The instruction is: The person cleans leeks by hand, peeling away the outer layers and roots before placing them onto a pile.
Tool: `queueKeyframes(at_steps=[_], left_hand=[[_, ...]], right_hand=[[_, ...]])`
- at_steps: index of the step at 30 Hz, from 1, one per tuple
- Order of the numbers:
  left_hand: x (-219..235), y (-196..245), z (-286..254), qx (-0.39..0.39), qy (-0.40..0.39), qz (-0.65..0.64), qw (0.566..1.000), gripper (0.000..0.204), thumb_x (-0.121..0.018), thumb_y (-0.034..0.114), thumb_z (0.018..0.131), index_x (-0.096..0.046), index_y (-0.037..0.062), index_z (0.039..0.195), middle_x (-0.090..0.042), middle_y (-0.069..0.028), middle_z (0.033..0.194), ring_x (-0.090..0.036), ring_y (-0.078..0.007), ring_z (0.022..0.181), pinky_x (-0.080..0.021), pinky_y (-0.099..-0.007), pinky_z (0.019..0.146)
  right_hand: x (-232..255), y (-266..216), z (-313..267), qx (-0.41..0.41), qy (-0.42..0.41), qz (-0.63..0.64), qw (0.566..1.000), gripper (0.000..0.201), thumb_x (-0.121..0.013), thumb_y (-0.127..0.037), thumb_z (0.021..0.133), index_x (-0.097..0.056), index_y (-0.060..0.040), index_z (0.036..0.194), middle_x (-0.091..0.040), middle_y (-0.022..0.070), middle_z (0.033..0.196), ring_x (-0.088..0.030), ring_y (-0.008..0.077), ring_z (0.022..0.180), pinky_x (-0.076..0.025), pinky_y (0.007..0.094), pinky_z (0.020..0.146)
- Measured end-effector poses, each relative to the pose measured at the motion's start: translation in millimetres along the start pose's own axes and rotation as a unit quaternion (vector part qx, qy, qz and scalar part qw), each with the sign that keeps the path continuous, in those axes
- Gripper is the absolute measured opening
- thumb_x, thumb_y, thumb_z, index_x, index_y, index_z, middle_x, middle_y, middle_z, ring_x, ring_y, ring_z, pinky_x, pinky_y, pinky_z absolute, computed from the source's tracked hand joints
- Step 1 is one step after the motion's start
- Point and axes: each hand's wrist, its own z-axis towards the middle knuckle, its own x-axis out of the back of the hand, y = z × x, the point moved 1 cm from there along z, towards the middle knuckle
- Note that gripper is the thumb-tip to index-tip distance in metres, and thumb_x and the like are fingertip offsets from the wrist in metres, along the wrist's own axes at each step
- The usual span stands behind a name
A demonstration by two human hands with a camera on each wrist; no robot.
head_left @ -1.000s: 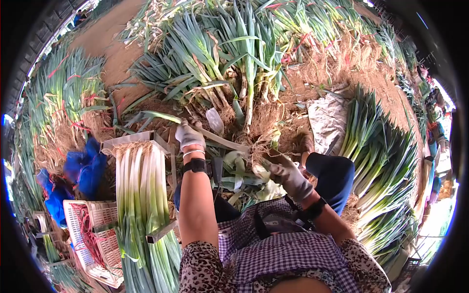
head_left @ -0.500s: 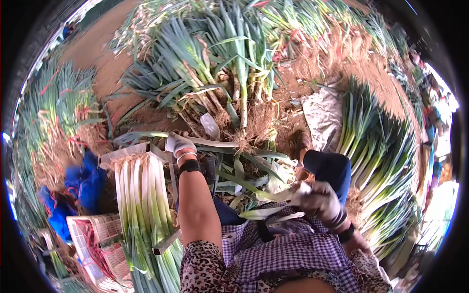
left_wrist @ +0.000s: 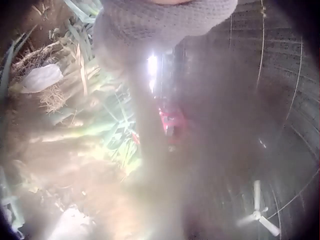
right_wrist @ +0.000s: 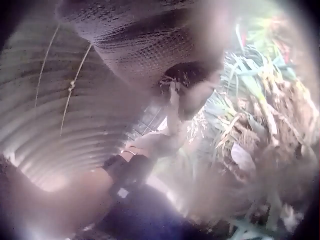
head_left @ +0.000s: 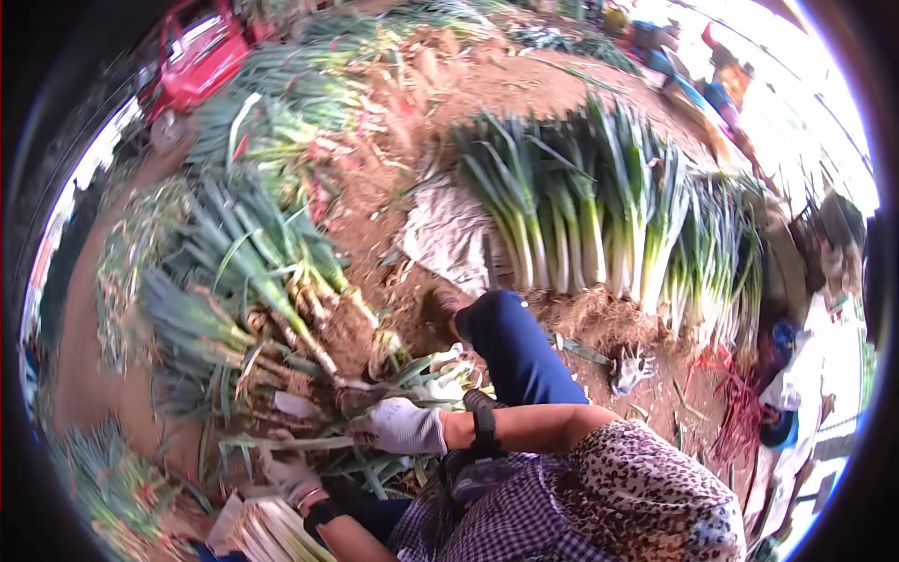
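A leek [head_left: 323, 442] lies sideways across the person's lap in the head view, its green leaf end to the left. My right hand [head_left: 403, 427], in a pale knitted glove, grips it toward its root end. My left hand [head_left: 292, 476], gloved too, holds the leek farther left, from below, its fingers partly hidden. In the right wrist view the right glove [right_wrist: 140, 45] fills the top, with a dark band [right_wrist: 130, 167] on the left wrist below. The left wrist view is hazy, with the left glove [left_wrist: 165, 22] across its top.
Untrimmed leeks [head_left: 248, 272] with rooty ends are heaped at the left. Trimmed leeks [head_left: 267, 534] lie at the lower left. A row of leeks [head_left: 599, 215] stands behind the knee, beside a pale cloth [head_left: 449, 234]. Red string [head_left: 740, 412] lies at right; a red vehicle [head_left: 197, 61] is far back.
The head view has swung to the right. My right hand, which pulled pale leaf pieces toward the lap half a second ago, is now back on the leek beside the left hand.
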Motion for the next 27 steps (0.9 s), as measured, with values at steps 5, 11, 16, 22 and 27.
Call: queueKeyframes(at_steps=[5, 11, 16, 22, 27], left_hand=[[-106, 11, -1, 0.115, 0.032, -0.086, 0.989, 0.019, -0.053, 0.013, 0.094, -0.055, -0.0046, 0.101, -0.058, -0.0112, 0.092, -0.058, -0.0216, 0.084, -0.055, -0.0363, 0.084], [-404, 88, -217, -0.061, -0.453, 0.087, 0.885, 0.069, -0.061, 0.024, 0.091, -0.028, 0.0004, 0.146, -0.045, -0.0152, 0.139, -0.047, -0.0273, 0.123, -0.037, -0.0435, 0.105], [-407, 52, -233, -0.016, -0.577, 0.128, 0.806, 0.072, -0.068, 0.023, 0.087, -0.031, -0.0008, 0.144, -0.042, -0.0184, 0.143, -0.046, -0.0276, 0.128, -0.037, -0.0405, 0.107], [-322, 9, -183, 0.126, -0.333, 0.266, 0.896, 0.04, -0.061, 0.011, 0.091, -0.051, 0.0016, 0.128, -0.06, -0.0087, 0.113, -0.061, -0.017, 0.095, -0.05, -0.0324, 0.086], [-218, 3, -127, 0.227, -0.17, 0.237, 0.929, 0.031, -0.062, 0.011, 0.089, -0.057, 0.0055, 0.12, -0.064, -0.0089, 0.101, -0.062, -0.02, 0.084, -0.051, -0.0317, 0.079]], right_hand=[[88, 15, -71, -0.04, 0.071, 0.09, 0.993, 0.024, -0.058, -0.022, 0.088, -0.065, -0.0078, 0.106, -0.067, 0.015, 0.087, -0.064, 0.036, 0.079, -0.051, 0.041, 0.075], [194, 87, -243, -0.237, 0.414, 0.45, 0.755, 0.024, -0.053, -0.017, 0.096, -0.065, -0.002, 0.111, -0.063, 0.0025, 0.087, -0.056, 0.0075, 0.068, -0.045, 0.0196, 0.057], [270, 121, -442, -0.301, 0.702, 0.256, 0.593, 0.032, -0.061, -0.024, 0.093, -0.063, -0.0033, 0.116, -0.064, -0.0016, 0.084, -0.056, 0.0092, 0.071, -0.045, 0.023, 0.063], [234, 310, -740, -0.556, 0.66, -0.131, 0.487, 0.038, -0.061, -0.027, 0.093, -0.056, -0.0162, 0.129, -0.064, -0.0003, 0.078, -0.058, 0.0113, 0.066, -0.047, 0.027, 0.054], [208, 309, -602, -0.577, 0.642, 0.114, 0.492, 0.046, -0.066, -0.02, 0.087, -0.056, -0.0002, 0.127, -0.069, 0.0106, 0.093, -0.063, 0.0166, 0.077, -0.049, 0.0286, 0.067]])
